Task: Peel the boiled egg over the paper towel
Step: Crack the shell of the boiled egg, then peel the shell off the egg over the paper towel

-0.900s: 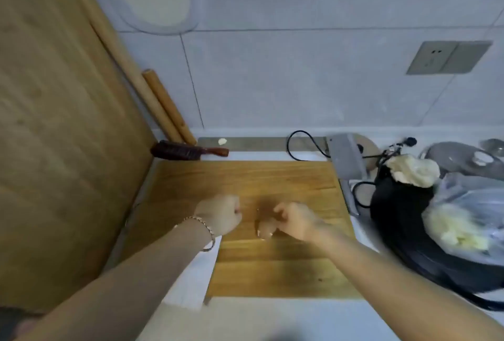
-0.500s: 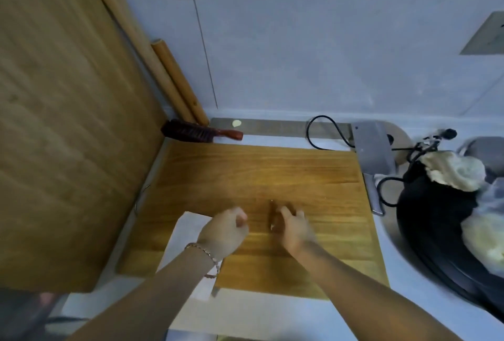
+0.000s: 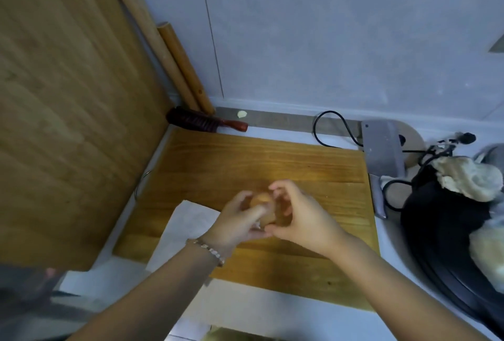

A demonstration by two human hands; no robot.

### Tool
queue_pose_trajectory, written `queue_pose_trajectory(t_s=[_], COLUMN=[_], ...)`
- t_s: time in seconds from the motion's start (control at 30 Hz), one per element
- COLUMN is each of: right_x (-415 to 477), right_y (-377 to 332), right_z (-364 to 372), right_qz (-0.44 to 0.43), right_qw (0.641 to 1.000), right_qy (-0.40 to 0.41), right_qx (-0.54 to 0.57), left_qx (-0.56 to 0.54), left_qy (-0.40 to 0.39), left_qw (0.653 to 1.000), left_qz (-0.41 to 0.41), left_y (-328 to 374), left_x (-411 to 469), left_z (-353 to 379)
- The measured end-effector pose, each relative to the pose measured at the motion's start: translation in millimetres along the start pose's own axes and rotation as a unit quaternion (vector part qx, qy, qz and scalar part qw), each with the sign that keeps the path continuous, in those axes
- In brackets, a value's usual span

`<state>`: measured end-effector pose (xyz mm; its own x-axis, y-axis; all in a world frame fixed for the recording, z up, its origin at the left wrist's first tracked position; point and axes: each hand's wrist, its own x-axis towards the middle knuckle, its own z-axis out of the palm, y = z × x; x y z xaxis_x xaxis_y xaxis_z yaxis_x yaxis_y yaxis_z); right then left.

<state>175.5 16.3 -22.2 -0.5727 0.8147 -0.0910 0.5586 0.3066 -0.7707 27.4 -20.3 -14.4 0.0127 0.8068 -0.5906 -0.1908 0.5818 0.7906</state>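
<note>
A brown boiled egg (image 3: pixel 263 200) is held between both hands above the wooden cutting board (image 3: pixel 261 160). My left hand (image 3: pixel 237 223), with a bead bracelet on its wrist, grips the egg from the left and below. My right hand (image 3: pixel 302 218) cups it from the right, fingertips curled over its top. Most of the egg is hidden by the fingers. A white paper towel (image 3: pixel 185 228) lies on the board's near left part, just left of the hands and partly under my left wrist.
A cleaver (image 3: pixel 381 155) lies along the board's right edge. A black pan (image 3: pixel 447 231) with dough and a plastic bag stands at the right. A dark brush (image 3: pixel 201 122) and two rolling pins (image 3: pixel 177 65) are at the back left; a large upright wooden board (image 3: pixel 68 108) walls the left.
My two hands, apart before with the right one holding the egg on the board, have come together. Both now hold the egg, lifted off the board.
</note>
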Motion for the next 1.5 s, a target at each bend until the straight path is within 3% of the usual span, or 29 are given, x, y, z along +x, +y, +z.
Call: queue_pose_trajectory(t_s=[0.1,0.27,0.47,0.73,0.93,1.13,1.27,1.5], right_x=[-8,-9,6,38,48,46,47,51], right_y=[-7,-24,-51,-85,-93,-95,-76,-43], right_z=[11,31,72,136,173,176,164,179], right_qz=[-0.037,-0.078,-0.047,0.023,0.098,0.112,0.183,0.220], right_qw=[0.995,0.988,0.990,0.998,0.987,0.978,0.958,0.975], right_qy=[0.093,0.128,0.134,0.047,0.065,0.159,0.190,-0.010], right_qx=[-0.007,-0.029,-0.021,-0.045,-0.111,-0.070,0.109,0.008], left_qx=[-0.139,-0.204,-0.145,-0.081,-0.039,-0.068,-0.103,-0.130], left_qy=[0.025,0.035,0.103,0.173,0.186,0.164,0.154,0.172], left_qw=[0.989,0.978,0.984,0.981,0.982,0.984,0.981,0.974], left_qz=[-0.038,-0.029,-0.028,-0.021,-0.018,-0.010,-0.050,-0.073], left_y=[4,-3,-14,-28,-35,-35,-39,-47], left_x=[-6,-18,-26,-19,-9,-8,-9,-7], left_z=[-4,-21,-69,-131,-152,-151,-152,-159])
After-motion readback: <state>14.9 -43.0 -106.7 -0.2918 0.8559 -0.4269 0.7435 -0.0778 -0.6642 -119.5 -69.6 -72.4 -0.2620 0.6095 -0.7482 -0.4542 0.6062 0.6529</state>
